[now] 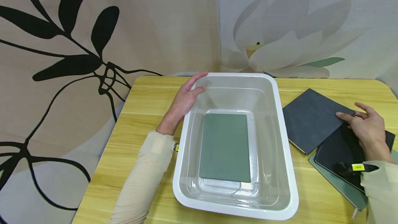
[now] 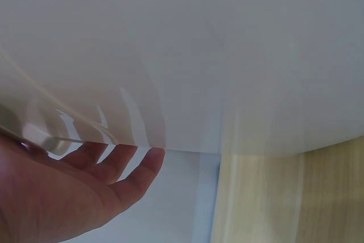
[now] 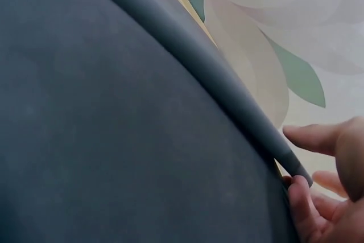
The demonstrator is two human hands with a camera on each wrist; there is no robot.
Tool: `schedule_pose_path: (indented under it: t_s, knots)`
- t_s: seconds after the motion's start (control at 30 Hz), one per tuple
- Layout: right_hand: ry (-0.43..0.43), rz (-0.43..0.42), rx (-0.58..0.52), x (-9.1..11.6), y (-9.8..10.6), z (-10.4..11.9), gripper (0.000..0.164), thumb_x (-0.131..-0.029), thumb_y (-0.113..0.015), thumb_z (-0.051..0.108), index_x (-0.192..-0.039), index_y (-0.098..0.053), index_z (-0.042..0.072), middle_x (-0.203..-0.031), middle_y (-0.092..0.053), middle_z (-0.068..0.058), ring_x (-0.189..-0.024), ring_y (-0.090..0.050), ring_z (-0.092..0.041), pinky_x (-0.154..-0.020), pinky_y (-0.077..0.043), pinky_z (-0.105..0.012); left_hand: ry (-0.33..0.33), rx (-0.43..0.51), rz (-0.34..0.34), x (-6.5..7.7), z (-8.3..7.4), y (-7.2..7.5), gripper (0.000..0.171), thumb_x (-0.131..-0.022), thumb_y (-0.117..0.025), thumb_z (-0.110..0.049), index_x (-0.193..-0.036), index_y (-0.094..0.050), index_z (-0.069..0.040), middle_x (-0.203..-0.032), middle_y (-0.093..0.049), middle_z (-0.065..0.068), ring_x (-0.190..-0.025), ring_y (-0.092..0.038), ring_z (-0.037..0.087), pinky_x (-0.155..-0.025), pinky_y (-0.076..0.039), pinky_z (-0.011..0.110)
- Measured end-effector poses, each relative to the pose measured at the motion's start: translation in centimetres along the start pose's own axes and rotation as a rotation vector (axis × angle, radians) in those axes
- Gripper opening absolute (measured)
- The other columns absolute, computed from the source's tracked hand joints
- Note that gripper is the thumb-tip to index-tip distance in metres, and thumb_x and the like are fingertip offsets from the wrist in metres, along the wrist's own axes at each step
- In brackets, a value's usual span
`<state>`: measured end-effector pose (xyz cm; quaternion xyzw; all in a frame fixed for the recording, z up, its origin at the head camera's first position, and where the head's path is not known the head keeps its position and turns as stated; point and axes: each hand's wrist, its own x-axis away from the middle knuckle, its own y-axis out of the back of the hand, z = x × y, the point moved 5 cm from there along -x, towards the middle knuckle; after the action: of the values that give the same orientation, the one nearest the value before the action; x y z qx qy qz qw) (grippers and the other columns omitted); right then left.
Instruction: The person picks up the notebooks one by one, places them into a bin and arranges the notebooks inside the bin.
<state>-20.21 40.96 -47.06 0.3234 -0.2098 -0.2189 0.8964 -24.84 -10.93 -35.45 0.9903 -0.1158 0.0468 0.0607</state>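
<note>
A white plastic basin [image 1: 235,213] stands in the middle of the head view with a green notebook [image 1: 225,148] lying flat on its bottom. My left hand [image 1: 184,100] grips the basin's far left rim, thumb over the inside and fingers against the outer wall; in the left wrist view the fingers [image 2: 149,162] touch that wall. On the right, my right hand [image 1: 370,127] pinches the corner of a dark blue-grey notebook [image 1: 314,118]. The right wrist view shows this notebook's cover [image 3: 131,118] and edge up close, with the thumb and fingers at its corner.
Under my right forearm a black notebook [image 1: 337,155] lies over another green notebook [image 1: 342,187], right of the basin. All stand on a light wooden table [image 1: 143,113]. Printed fabric [image 1: 174,20] with leaves and a flower hangs behind it.
</note>
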Motion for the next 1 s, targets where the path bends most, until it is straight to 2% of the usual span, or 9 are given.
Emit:
schedule_pose_path:
  t_s: [0.07, 0.17, 0.27, 0.37, 0.43, 0.57, 0.7, 0.8, 1.0]
  knots:
    - [0.003, 0.004, 0.015, 0.0, 0.0, 0.0, 0.085, -0.084, -0.060, 0.050, -0.150, -0.013, 0.026, -0.128, -0.044, -0.011, -0.065, -0.043, 0.007, -0.054, -0.041, -0.011, -0.001, -0.003, -0.001, 0.0, 0.0, 0.0, 0.040, -0.094, -0.051, -0.024, -0.131, -0.048, -0.039, -0.132, -0.047, -0.005, -0.111, -0.054, 0.040, -0.084, -0.047, 0.057]
    - [-0.003, 0.008, 0.029, 0.0, -0.1, 0.0, 0.086, -0.084, -0.059, 0.051, -0.150, -0.011, 0.026, -0.134, -0.039, -0.018, -0.069, -0.045, 0.003, -0.057, -0.041, -0.014, 0.000, -0.006, -0.002, 0.0, 0.0, 0.0, 0.040, -0.095, -0.051, -0.024, -0.131, -0.049, -0.039, -0.132, -0.047, -0.005, -0.111, -0.054, 0.040, -0.084, -0.047, 0.057]
    - [-0.014, 0.011, 0.021, 0.3, -0.2, 0.2, 0.086, -0.085, -0.057, 0.051, -0.151, -0.009, 0.024, -0.142, -0.034, -0.021, -0.090, -0.056, -0.018, -0.077, -0.051, -0.032, 0.001, -0.005, 0.000, 0.0, -0.1, 0.0, 0.040, -0.095, -0.051, -0.024, -0.131, -0.048, -0.039, -0.132, -0.047, -0.004, -0.111, -0.054, 0.040, -0.084, -0.047, 0.057]
    - [-0.010, 0.013, 0.014, 0.7, -0.3, 0.6, 0.086, -0.086, -0.056, 0.049, -0.151, -0.007, 0.020, -0.151, -0.019, -0.023, -0.119, -0.044, -0.042, -0.097, -0.039, -0.054, 0.001, 0.001, 0.007, 0.1, -0.1, 0.0, 0.040, -0.095, -0.050, -0.024, -0.132, -0.048, -0.039, -0.132, -0.047, -0.004, -0.112, -0.053, 0.040, -0.084, -0.047, 0.057]
    - [0.002, 0.015, 0.016, 1.0, -0.5, 0.8, 0.088, -0.086, -0.058, 0.047, -0.151, -0.007, 0.018, -0.152, -0.013, -0.024, -0.128, -0.031, -0.049, -0.101, -0.030, -0.060, 0.000, 0.006, 0.010, 0.1, -0.1, 0.0, 0.040, -0.095, -0.050, -0.024, -0.132, -0.048, -0.038, -0.132, -0.047, -0.004, -0.113, -0.053, 0.040, -0.084, -0.047, 0.057]
    - [0.057, 0.030, 0.045, 1.4, -1.0, 1.4, 0.094, -0.084, -0.062, 0.044, -0.151, -0.002, 0.015, -0.152, -0.008, -0.027, -0.129, -0.025, -0.053, -0.101, -0.026, -0.064, 0.000, 0.014, 0.009, 0.1, 0.0, 0.0, 0.040, -0.095, -0.050, -0.024, -0.132, -0.048, -0.039, -0.132, -0.047, -0.004, -0.113, -0.052, 0.040, -0.084, -0.047, 0.058]
    - [0.118, 0.080, 0.028, 1.8, -1.4, 1.9, 0.102, -0.081, -0.066, 0.047, -0.151, 0.003, 0.018, -0.153, -0.002, -0.027, -0.132, -0.019, -0.053, -0.101, -0.022, -0.066, 0.005, 0.007, 0.007, 0.1, 0.0, 0.0, 0.040, -0.095, -0.050, -0.024, -0.132, -0.048, -0.040, -0.132, -0.047, -0.004, -0.111, -0.053, 0.040, -0.083, -0.048, 0.056]
    - [0.147, 0.101, 0.014, 2.2, -1.5, 2.2, 0.106, -0.080, -0.066, 0.048, -0.150, 0.007, 0.020, -0.152, -0.001, -0.027, -0.129, -0.023, -0.053, -0.100, -0.023, -0.066, 0.005, -0.004, 0.005, 0.1, 0.0, 0.0, 0.040, -0.095, -0.049, -0.024, -0.131, -0.048, -0.041, -0.133, -0.046, -0.005, -0.111, -0.054, 0.039, -0.082, -0.049, 0.055]
    - [0.189, 0.066, 0.022, 2.6, -1.6, 2.6, 0.103, -0.082, -0.067, 0.039, -0.150, 0.009, 0.022, -0.152, -0.006, -0.026, -0.121, -0.034, -0.051, -0.099, -0.028, -0.063, -0.003, -0.030, 0.007, 0.0, 0.0, 0.1, 0.041, -0.095, -0.049, -0.025, -0.135, -0.046, -0.038, -0.137, -0.042, -0.007, -0.112, -0.053, 0.036, -0.084, -0.048, 0.055]
